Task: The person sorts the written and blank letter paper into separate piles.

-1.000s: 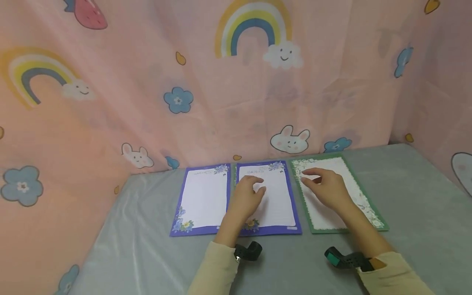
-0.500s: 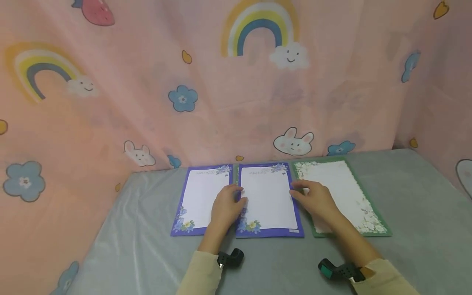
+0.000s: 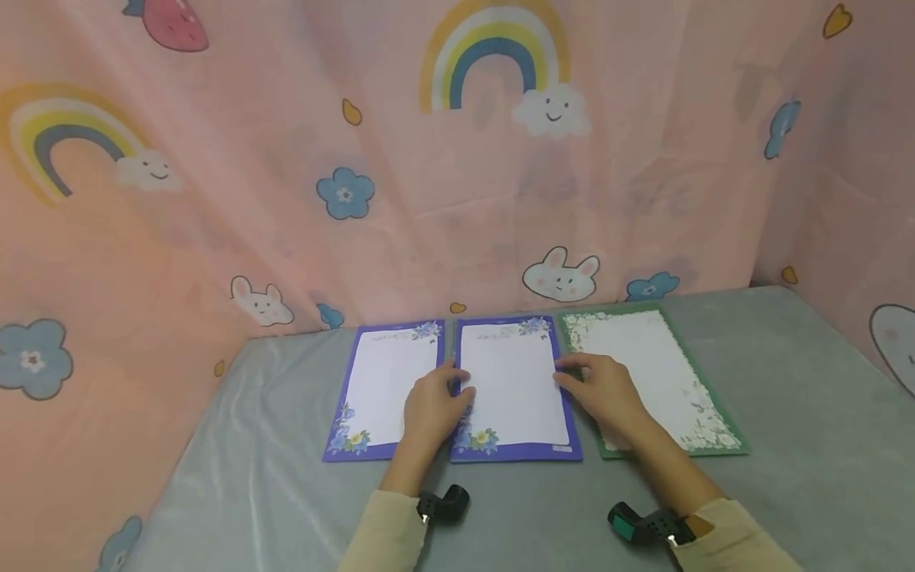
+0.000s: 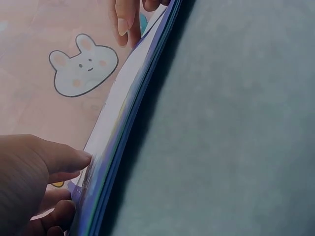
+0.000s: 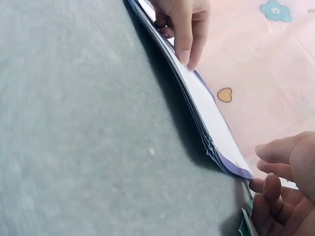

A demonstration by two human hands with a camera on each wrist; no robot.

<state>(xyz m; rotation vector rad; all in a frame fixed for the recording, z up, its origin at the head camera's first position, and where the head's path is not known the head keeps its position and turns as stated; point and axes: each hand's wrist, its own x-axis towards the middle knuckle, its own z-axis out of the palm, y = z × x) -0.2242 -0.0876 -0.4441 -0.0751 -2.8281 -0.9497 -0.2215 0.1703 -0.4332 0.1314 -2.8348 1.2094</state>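
Three bordered paper pads lie in a row: a purple-edged one (image 3: 396, 373) on the left, another purple-edged one (image 3: 511, 389) in the middle, and a green-edged one (image 3: 665, 357) on the right. At the middle pad's left edge, my left hand (image 3: 432, 405) holds it, thumb on the sheet. My right hand (image 3: 608, 393) is at the opposite edge, thumb and fingers curved around it. Stacked layers show along the pad's side (image 4: 130, 118) in the left wrist view. The right wrist view shows curled fingers (image 5: 269, 194) against the pad's corner.
Grey cloth (image 3: 236, 477) covers the table under the pads. A pink curtain (image 3: 286, 119) printed with rainbows, flowers and rabbits hangs behind and along the sides. Black wrist straps (image 3: 443, 504) are on both forearms.
Both hands have moved left and lower from above the pads to the middle pad's two side edges, taking hold there. Over the last half second they have barely shifted.
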